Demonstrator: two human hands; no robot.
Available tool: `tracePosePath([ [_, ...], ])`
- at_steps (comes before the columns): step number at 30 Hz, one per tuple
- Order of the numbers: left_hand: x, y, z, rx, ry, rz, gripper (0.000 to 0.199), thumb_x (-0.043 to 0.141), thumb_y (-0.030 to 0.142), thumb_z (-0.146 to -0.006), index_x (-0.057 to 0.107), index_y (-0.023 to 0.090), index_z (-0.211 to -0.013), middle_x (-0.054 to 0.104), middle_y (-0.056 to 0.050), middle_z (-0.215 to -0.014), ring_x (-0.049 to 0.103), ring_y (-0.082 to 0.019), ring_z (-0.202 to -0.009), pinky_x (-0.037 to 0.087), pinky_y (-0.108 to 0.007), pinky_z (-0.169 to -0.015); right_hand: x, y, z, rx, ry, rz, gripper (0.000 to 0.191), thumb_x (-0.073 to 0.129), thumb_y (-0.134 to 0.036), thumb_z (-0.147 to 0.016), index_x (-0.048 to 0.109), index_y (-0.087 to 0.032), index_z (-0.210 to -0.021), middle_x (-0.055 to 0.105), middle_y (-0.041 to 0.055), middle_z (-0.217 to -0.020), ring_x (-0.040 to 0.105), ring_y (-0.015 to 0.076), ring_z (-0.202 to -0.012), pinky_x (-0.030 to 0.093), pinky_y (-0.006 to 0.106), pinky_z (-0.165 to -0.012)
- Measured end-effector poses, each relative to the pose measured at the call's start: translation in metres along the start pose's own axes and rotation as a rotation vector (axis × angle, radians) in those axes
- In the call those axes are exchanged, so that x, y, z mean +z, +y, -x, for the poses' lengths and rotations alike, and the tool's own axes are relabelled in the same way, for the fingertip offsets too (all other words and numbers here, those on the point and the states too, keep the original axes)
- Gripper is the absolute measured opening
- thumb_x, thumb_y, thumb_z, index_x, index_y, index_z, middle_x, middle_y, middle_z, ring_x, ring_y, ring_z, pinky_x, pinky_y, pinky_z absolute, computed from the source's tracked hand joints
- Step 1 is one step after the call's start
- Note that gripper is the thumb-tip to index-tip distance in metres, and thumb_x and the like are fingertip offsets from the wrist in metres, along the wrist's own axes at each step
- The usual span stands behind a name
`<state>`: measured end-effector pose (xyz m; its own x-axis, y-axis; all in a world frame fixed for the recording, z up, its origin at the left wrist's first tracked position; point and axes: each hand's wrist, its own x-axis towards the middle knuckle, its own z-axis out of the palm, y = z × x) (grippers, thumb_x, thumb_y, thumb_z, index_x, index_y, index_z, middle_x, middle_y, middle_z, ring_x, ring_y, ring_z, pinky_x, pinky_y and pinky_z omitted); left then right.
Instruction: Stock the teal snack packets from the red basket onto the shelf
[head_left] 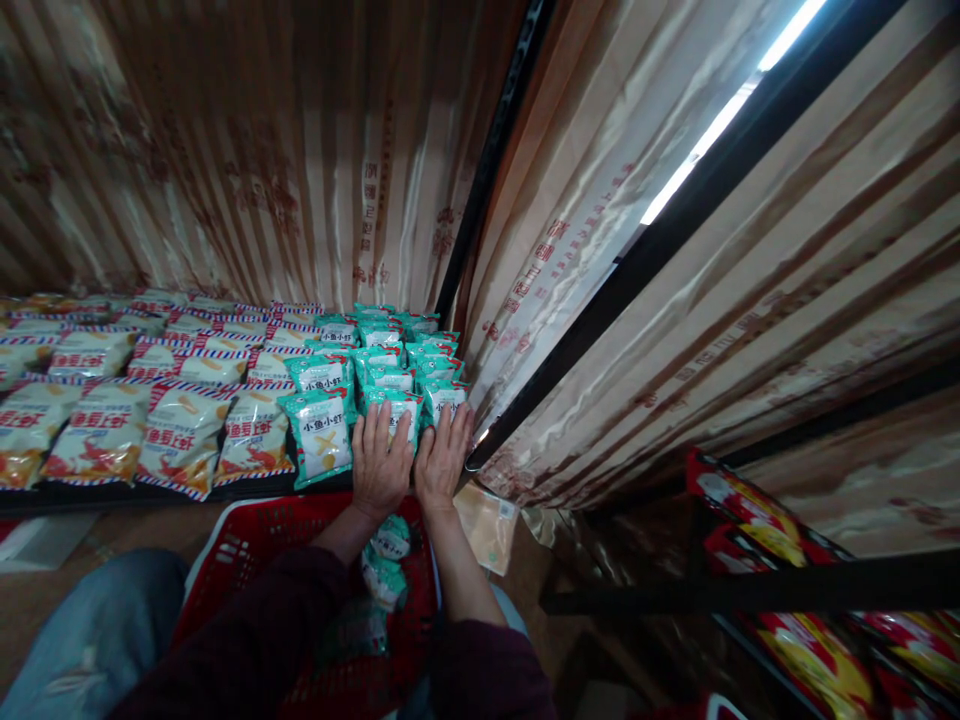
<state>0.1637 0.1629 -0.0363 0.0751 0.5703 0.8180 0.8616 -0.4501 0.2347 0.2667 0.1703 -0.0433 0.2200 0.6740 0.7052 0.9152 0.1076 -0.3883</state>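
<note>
Both of my hands lie flat against the front of the green snack packets at the right end of a low shelf. My left hand [382,465], fingers stretched upward, presses on a green packet [401,408] in the front row and partly covers it. Beside it, my right hand [442,465] rests on the rightmost front packet [444,395], fingers also extended. Just left of my hands, another green packet [322,440] leans upright in front. Below my forearms is a red plastic basket [255,560], with a few green packets [386,580] inside.
Rows of white snack bags [180,430] with striped edges fill the shelf to the left. A dark metal post [570,345] rises just right of my hands. Draped curtains [285,180] hang behind. Red and yellow packages [810,660] sit on a rack at lower right.
</note>
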Motion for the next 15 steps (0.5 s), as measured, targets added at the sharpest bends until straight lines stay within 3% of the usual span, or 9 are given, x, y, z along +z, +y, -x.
tracePosePath([
  [4, -0.0006, -0.0027, 0.0021, 0.005, -0.010, 0.017, 0.049, 0.049, 0.023, -0.086, 0.043, 0.016, -0.134, 0.038, -0.016, -0.143, 0.021, -0.028, -0.139, 0.025, -0.051, -0.109, 0.0013, -0.0003, 0.0002, -0.005, -0.018, 0.032, 0.050, 0.028, -0.025, -0.095, 0.023, -0.016, -0.144, 0.015, 0.0147, -0.152, 0.006, 0.0278, -0.141, 0.026, 0.057, -0.106],
  [9, 0.0030, -0.0059, 0.0027, 0.005, -0.096, 0.015, 0.050, 0.046, 0.024, -0.087, 0.040, 0.016, -0.136, 0.036, -0.015, -0.145, 0.019, -0.028, -0.139, 0.024, -0.050, -0.110, 0.0023, -0.0002, -0.0011, 0.016, -0.033, 0.043, 0.050, 0.028, -0.023, -0.094, 0.025, -0.014, -0.143, 0.020, 0.0151, -0.151, 0.010, 0.0265, -0.141, 0.027, 0.054, -0.107],
  [15, 0.0020, -0.0075, 0.0036, 0.025, -0.062, 0.028, 0.049, 0.046, 0.025, -0.088, 0.042, 0.017, -0.136, 0.034, -0.015, -0.146, 0.018, -0.027, -0.140, 0.021, -0.050, -0.111, 0.0009, -0.0001, 0.0010, 0.014, -0.025, 0.023, 0.051, 0.027, -0.025, -0.095, 0.022, -0.013, -0.144, 0.016, 0.0159, -0.152, 0.003, 0.0263, -0.141, 0.026, 0.056, -0.107],
])
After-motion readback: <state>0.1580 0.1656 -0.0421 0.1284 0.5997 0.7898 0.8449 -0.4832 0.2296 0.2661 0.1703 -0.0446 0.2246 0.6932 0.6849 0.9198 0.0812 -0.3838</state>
